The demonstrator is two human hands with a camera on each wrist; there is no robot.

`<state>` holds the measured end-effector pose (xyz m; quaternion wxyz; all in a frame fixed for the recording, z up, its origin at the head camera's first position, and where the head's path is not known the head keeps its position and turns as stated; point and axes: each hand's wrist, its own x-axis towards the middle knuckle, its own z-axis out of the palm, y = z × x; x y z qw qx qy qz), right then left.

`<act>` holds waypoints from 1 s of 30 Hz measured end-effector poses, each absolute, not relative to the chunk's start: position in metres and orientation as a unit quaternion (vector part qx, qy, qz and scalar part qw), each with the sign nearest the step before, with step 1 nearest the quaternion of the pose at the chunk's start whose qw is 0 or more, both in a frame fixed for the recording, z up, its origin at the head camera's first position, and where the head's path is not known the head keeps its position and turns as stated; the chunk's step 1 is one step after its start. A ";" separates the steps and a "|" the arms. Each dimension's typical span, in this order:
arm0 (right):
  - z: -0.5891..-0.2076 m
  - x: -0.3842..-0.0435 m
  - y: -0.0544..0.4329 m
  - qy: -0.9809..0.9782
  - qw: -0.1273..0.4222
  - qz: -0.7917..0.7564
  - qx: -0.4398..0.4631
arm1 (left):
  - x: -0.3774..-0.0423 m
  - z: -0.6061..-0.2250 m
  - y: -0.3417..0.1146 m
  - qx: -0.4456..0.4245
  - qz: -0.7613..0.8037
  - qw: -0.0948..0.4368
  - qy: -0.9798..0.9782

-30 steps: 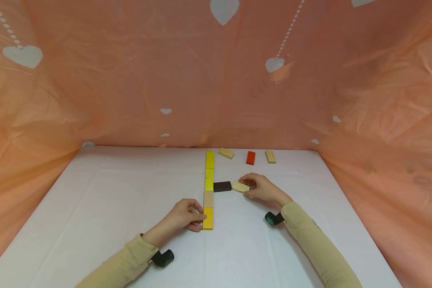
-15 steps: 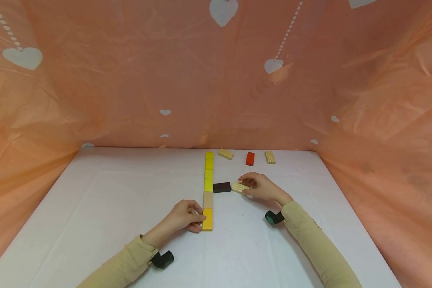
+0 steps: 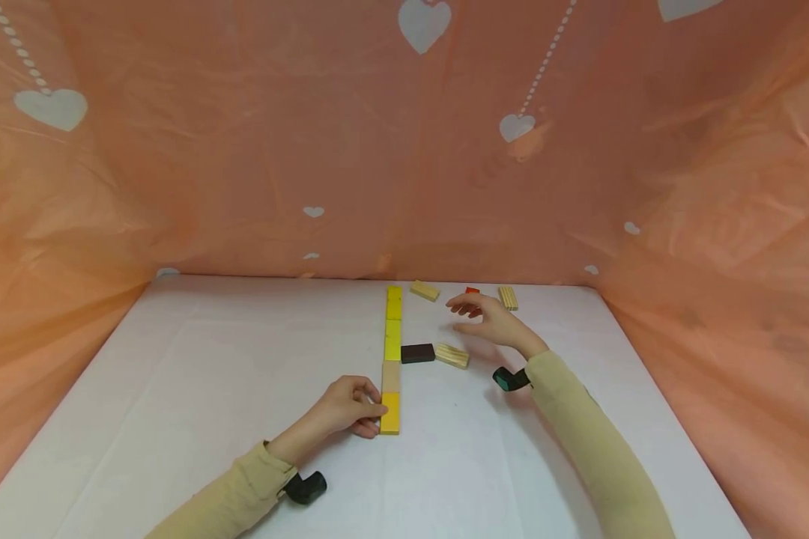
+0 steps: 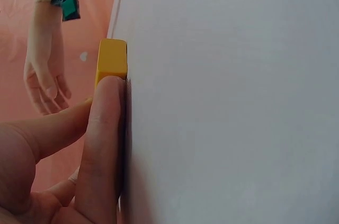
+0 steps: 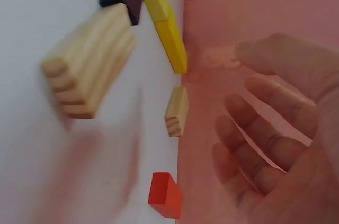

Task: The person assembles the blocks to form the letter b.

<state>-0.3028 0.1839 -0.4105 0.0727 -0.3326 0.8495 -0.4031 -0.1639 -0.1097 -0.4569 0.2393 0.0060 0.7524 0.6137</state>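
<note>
In the head view, my left hand (image 3: 344, 406) touches the orange-yellow wooden block (image 3: 390, 419) at the near end of an upright row. Its thumb rests on top; in the left wrist view, a straight finger lies against the block's side (image 4: 112, 57). Above the row, two yellow blocks follow a tan block (image 3: 391, 376). A dark brown block (image 3: 418, 353) juts right from the row, and a striped pale wooden block (image 3: 452, 355) lies slightly tilted at its end. My right hand (image 3: 488, 320) hovers beyond the striped block, fingers spread and holding nothing, partly hiding a red block (image 3: 472, 290).
Along the back edge of the white table (image 3: 243, 352) lie a pale block (image 3: 425, 290) and a striped block (image 3: 508, 298), with the red one between them. Orange cloth (image 3: 276, 150) with hearts hangs behind and at both sides.
My right hand has let go of the striped pale block and lifted away towards the back, leaving it at the dark block's end. The left hand stays at the orange-yellow block.
</note>
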 end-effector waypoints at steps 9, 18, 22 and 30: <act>-0.409 -0.334 0.179 0.870 0.077 -0.378 -0.308 | -0.162 -0.456 -0.110 0.013 0.616 0.240 0.750; -0.412 -0.353 0.174 0.891 0.089 -0.343 -0.284 | -0.160 -0.455 -0.109 0.011 0.617 0.240 0.749; -0.418 -0.360 0.169 0.900 0.095 -0.327 -0.271 | -0.161 -0.456 -0.110 0.012 0.614 0.240 0.752; -0.432 -0.372 0.149 0.906 0.105 -0.318 -0.259 | -0.160 -0.456 -0.110 0.012 0.610 0.236 0.757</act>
